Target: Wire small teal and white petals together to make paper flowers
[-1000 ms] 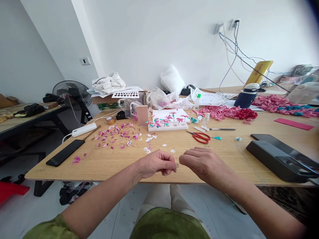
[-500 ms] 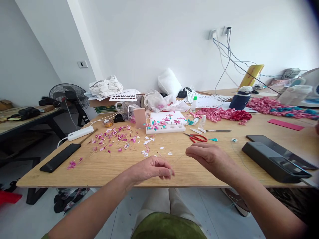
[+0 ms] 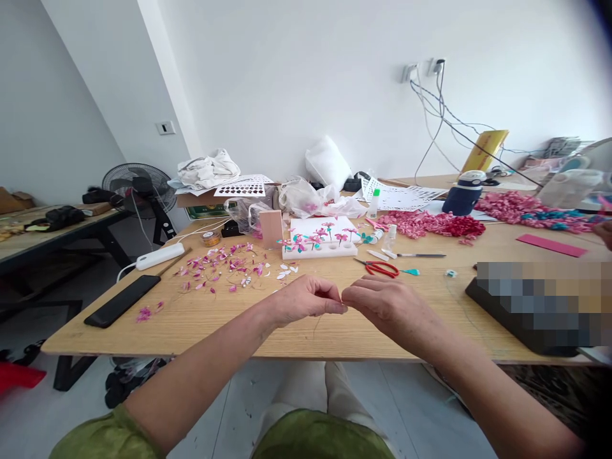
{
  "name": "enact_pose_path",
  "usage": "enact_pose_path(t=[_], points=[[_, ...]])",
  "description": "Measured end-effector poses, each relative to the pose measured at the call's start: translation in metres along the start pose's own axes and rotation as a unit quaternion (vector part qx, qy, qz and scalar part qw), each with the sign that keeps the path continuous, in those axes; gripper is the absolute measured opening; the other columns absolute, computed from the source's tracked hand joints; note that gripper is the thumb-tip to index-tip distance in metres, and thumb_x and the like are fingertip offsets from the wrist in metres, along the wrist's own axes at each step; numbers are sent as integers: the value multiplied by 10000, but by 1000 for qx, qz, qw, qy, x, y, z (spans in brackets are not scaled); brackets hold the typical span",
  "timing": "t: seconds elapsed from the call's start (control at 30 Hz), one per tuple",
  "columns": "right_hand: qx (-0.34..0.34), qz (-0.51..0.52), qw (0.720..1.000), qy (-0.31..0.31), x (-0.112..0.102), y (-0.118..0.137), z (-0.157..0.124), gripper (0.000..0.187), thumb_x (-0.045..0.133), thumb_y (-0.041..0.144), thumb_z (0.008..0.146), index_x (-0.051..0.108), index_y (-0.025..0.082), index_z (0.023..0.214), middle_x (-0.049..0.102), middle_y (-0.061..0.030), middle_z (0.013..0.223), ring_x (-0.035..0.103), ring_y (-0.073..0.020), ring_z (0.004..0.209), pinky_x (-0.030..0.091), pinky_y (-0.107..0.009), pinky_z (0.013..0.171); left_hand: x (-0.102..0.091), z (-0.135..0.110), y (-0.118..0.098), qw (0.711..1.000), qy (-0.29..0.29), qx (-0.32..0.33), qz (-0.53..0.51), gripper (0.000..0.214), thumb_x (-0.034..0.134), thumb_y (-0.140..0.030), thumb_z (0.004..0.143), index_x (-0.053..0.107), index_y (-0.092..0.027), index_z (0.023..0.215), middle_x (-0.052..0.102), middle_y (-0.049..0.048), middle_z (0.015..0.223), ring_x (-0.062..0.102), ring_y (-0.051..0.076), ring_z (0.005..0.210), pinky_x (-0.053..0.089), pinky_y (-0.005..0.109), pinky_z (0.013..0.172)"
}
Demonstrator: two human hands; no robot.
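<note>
Above the table (image 3: pixel 124 338), a thin strand (image 3: pixel 317 326) is pinched by the left hand (image 3: pixel 303 299); the right hand (image 3: pixel 389 298) is held close, its grip hidden; the strand could be dropped if tugged unevenly.

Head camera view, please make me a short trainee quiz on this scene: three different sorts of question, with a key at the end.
1. Which stand in the long white foam-like block: (a) wooden spoons, (b) pink-and-teal artificial flowers, or (c) glass jars?
2. True or false: the red-handled metal scissors lie on the light wooden tabletop.
3. Fill in the blank: a thin wire-like strand hangs below the person's bare ____ hand.

Key
1: b, the flowers.
2: True.
3: Left, since the strand hangs below the left hand.
</note>
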State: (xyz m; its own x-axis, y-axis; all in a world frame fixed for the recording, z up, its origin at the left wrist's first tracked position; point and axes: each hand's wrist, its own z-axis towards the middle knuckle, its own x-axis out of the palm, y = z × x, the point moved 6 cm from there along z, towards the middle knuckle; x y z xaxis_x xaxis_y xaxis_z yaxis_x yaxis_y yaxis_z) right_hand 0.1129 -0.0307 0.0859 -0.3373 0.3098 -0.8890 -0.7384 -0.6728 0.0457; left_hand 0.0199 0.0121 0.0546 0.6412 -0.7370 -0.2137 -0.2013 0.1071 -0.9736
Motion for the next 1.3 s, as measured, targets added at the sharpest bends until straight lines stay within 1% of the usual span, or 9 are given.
enact_pose_path(t=[0.17, 0.3, 0.47, 0.6, 0.7, 0.83, 1.03, 1.17, 1.3], points=[[115, 161, 979, -47, 14, -16, -7, 153, 439, 172, 809, 577, 176, 743, 577, -4, 645, 481, -104, 584, 345, -214, 534, -7, 0, 10, 993, -18, -7, -120, 170, 638, -271, 603, 541, -132, 587, 405, -61, 482, 271, 23, 394, 150, 216, 427], [222, 303, 923, -82, 35, -26, -16, 145, 475, 244, 789, 559, 172, 695, 548, 14, 604, 460, -105, 564, 353, -218, 512, -8, -1, 17, 980, -45, 2, -192, 203, 653, -284, 609, 520, -132, 595, 394, -66, 441, 304, 22, 379, 161, 203, 421], [278, 449, 841, -119, 53, -26, -24, 194, 474, 335, 791, 530, 163, 719, 607, -21, 719, 516, -124, 654, 389, -241, 570, -1, -2, 26, 958, -91, 53, -268, 199, 643, -276, 642, 510, -132, 609, 426, -54, 442, 355, 32, 404, 206, 188, 431], [305, 490, 809, -107, 63, -20, -28, 202, 440, 330, 808, 475, 169, 691, 599, -15, 658, 529, -117, 584, 389, -237, 527, 8, -1, 33, 942, -130, 76, -301, 233, 634, -322, 654, 497, -141, 600, 452, -45, 435, 375, 45, 415, 267, 194, 466], [325, 457, 821, -104, 64, -21, -33, 201, 405, 328, 825, 454, 176, 703, 505, 30, 547, 451, -89, 459, 355, -220, 459, 13, 0, 40, 928, -165, 71, -327, 249, 652, -338, 630, 492, -150, 599, 443, -49, 440, 382, 52, 419, 268, 195, 455], [304, 347, 878, -125, 50, -24, -36, 189, 415, 288, 819, 467, 178, 675, 401, 44, 520, 394, -92, 489, 316, -210, 455, 16, -1, 45, 921, -177, 74, -339, 248, 663, -338, 612, 513, -140, 602, 490, -26, 564, 416, 52, 467, 297, 196, 471], [267, 246, 930, -54, 32, -26, -31, 160, 435, 219, 804, 486, 180, 657, 444, 40, 542, 402, -94, 521, 313, -204, 480, 10, -6, 40, 975, -93, 30, -200, 208, 603, -316, 676, 565, -115, 636, 503, 0, 566, 443, 71, 530, 337, 197, 519], [239, 217, 946, -5, 30, -26, -25, 149, 432, 187, 801, 488, 181, 663, 459, 44, 552, 395, -86, 519, 306, -198, 487, 5, -8, 34, 994, -58, 9, -96, 186, 545, -269, 725, 628, -103, 727, 570, 31, 592, 488, 89, 552, 367, 203, 535], [233, 226, 946, 23, 34, -29, -21, 158, 427, 217, 806, 495, 183, 667, 437, 45, 541, 378, -86, 507, 302, -196, 470, 5, -7, 40, 990, -69, 12, -121, 155, 567, -240, 701, 624, -106, 646, 571, 25, 580, 508, 95, 545, 398, 212, 556]])
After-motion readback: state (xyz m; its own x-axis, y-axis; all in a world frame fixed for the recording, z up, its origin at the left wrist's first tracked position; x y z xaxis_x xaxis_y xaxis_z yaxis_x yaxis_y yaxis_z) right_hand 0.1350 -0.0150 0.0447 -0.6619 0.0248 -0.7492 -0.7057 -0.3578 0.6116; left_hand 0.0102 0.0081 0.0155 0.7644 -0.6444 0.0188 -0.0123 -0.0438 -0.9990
